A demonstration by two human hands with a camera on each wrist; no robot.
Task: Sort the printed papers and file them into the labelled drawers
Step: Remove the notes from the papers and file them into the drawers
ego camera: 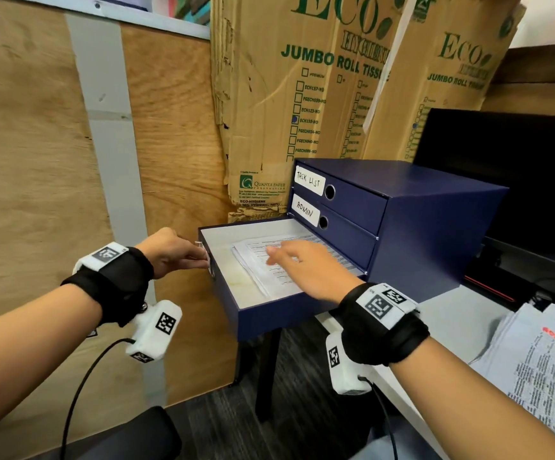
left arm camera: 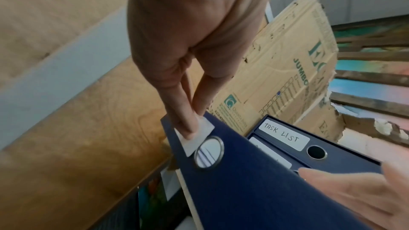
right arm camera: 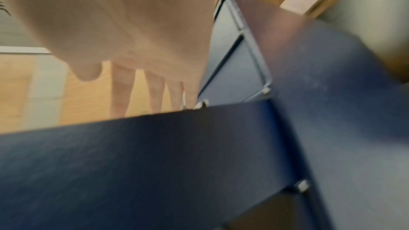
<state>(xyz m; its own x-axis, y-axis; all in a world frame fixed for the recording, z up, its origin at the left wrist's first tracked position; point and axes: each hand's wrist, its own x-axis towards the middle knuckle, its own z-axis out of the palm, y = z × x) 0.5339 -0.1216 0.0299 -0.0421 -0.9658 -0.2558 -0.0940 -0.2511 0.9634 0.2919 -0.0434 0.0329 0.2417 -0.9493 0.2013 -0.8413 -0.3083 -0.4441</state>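
Left hand (left arm camera: 190, 45) is pinching the top front edge of the open drawer (ego camera: 269, 313), fingertips (left arm camera: 188, 128) lying over its white label (left arm camera: 194, 139); writing on that label is hidden. Grip narrow, holding the drawer front.

Right hand (ego camera: 306, 270) is reaching into the drawer, fingers straight and spread, lying flat on or just over the papers (ego camera: 269, 270); holding nothing. Contact cannot be told through the blur.

Papers are lying flat in the drawer, long axis running from the drawer front back toward the cabinet (ego camera: 435, 227). Right hand is the nearer one to them; left hand is at the front edge, beyond the papers from the cabinet.

Likely next: right hand clears out, left pushes the drawer in toward the cabinet.

Drawers above the open one read "TASK LIST" (ego camera: 309, 180) and "ADMIN" (ego camera: 305, 210), handwritten.

Behind the cabinet, cartons (ego camera: 286, 94) are reading "ECO", "JUMBO ROLL TISSUE", "QUANTA PAPER".

Right of the cabinet on the worktop (ego camera: 452, 320), a stack (ego camera: 541, 366) is carrying red writing, seemingly "ADMIN".
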